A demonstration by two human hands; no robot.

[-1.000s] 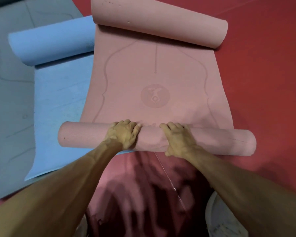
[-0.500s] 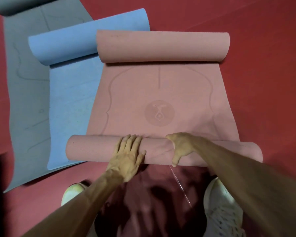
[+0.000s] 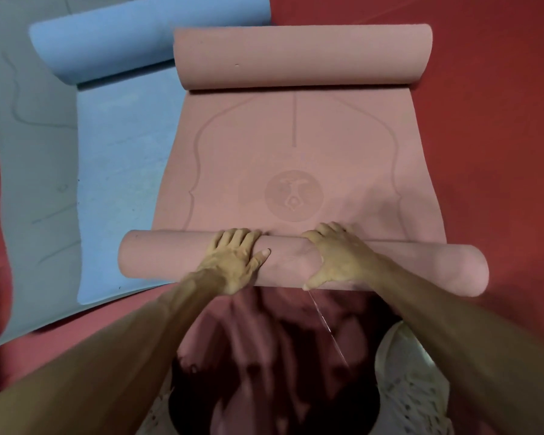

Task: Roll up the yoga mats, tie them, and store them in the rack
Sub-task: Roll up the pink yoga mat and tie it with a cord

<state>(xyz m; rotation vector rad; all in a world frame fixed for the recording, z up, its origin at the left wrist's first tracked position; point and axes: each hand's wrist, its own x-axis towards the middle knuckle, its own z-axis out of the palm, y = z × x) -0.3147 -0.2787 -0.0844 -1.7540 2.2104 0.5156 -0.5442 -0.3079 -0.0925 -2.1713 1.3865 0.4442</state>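
Observation:
A pink yoga mat lies on the red floor, curled into a roll at both ends. The near roll runs across the view just in front of me. My left hand lies over the top of this roll left of its middle, fingers curled over the far side and thumb along the near side. My right hand grips the roll just right of the middle, fingers over the far side, thumb down the near face. The far roll lies untouched at the mat's other end. A round emblem shows on the flat part.
A blue mat lies left of the pink one, partly under it, its far end rolled. A grey mat lies flat further left. My white shoes stand on the red floor below the roll. A thin string hangs near my right thumb.
My left hand moved from the near side of the roll up over its top, and both hands now wrap it. The roll sits closer to the emblem than before.

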